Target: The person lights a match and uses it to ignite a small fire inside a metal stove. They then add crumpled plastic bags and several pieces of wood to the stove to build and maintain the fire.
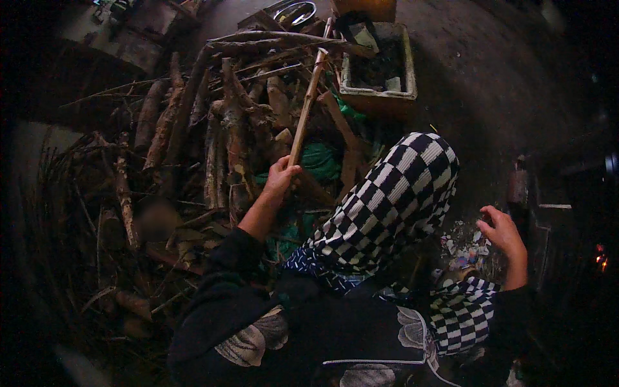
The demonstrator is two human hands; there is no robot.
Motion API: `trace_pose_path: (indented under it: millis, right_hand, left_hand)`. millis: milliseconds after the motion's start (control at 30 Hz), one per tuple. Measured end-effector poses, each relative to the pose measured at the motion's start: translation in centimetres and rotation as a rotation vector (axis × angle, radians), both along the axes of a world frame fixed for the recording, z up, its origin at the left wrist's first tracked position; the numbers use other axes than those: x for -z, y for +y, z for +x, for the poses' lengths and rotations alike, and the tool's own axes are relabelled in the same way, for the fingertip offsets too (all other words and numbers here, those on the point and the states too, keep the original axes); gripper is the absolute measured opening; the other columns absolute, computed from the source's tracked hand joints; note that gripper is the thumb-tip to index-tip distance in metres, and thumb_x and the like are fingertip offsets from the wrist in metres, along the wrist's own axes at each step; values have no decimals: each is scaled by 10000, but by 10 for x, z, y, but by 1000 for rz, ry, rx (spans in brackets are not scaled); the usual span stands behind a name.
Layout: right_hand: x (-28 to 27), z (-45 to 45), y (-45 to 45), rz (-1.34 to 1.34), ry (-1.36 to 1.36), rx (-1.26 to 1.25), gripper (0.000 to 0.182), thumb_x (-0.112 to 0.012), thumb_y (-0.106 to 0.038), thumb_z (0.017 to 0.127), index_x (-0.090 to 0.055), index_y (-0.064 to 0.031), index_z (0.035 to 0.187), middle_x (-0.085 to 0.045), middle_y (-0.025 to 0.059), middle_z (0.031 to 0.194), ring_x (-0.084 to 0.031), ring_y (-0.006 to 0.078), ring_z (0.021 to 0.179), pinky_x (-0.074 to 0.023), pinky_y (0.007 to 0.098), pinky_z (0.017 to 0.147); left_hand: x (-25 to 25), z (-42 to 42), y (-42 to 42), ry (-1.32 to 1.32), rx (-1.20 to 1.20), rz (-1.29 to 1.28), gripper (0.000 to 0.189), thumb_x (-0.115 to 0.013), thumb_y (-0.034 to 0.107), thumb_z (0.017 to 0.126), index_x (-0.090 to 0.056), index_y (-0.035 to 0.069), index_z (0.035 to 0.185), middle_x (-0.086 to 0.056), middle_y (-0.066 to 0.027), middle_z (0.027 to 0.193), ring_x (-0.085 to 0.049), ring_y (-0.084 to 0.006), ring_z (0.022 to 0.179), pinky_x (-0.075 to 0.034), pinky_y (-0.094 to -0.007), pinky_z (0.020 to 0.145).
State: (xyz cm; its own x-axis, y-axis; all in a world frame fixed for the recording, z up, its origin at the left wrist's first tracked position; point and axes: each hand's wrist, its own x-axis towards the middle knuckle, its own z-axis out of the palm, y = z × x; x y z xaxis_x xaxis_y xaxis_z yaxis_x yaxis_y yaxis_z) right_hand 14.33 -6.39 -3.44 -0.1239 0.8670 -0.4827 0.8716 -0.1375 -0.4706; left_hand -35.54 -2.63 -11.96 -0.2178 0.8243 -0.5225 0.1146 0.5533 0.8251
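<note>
My left hand (280, 178) grips the lower end of a long, straight wooden stick (308, 106), which looks like jointed bamboo or cane. The stick slants up and away over a heap of firewood logs (234, 126). To the right of my checkered trouser leg (391, 188), my right hand (503, 230) is raised with its fingers apart and holds nothing. Beneath and beside that hand lies a scatter of small litter (464, 249) on the floor. Dark surroundings hide much of what is right of it.
A pale-rimmed box (412, 72) with dark contents stands beyond the logs. Green sheeting (316, 162) shows among the wood. Thin twigs (53, 193) bristle at the left. A small fire (601, 259) glows at far right, near a dark cylindrical object (518, 184).
</note>
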Motion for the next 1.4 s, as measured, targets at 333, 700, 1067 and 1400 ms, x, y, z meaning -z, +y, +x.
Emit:
trace_pose_path:
  millis: [333, 700, 1067, 1400]
  right_hand:
    - [3, -2, 3, 18, -2, -43, 346, -613, -193, 738, -531, -16, 1024, -594, 182, 926, -582, 305, 842, -454, 359, 723]
    - [2, -1, -4, 34, -48, -11, 353, -615, -195, 735, -528, -15, 1026, -595, 172, 923, -578, 303, 840, -452, 355, 721]
    - [-12, 5, -49, -23, -107, 133, 339, -619, -160, 724, -538, -21, 1022, -584, 171, 959, -561, 309, 874, -439, 346, 745]
    - [13, 37, -127, -159, -121, 443, 327, -604, -135, 734, -519, -29, 1031, -578, 145, 909, -556, 240, 769, -441, 338, 689]
  left_hand:
    - [-6, -51, -25, 535, 208, 247, 495, -576, 117, 714, -435, -20, 1168, -556, -136, 976, -545, -271, 910, -432, -327, 809]
    - [-50, -5, 75, -40, -23, 284, 610, -635, 199, 744, -355, 25, 1257, -397, -137, 1252, -466, -193, 1034, -424, -295, 785]
    - [18, 33, 221, -217, -155, 239, 497, -543, 122, 819, -308, 36, 1248, -545, -118, 1022, -571, -198, 827, -483, -286, 607]
    - [35, -76, 340, -126, -634, 459, 457, -613, 160, 748, -363, 24, 1106, -485, -125, 952, -516, -193, 689, -453, -301, 532]
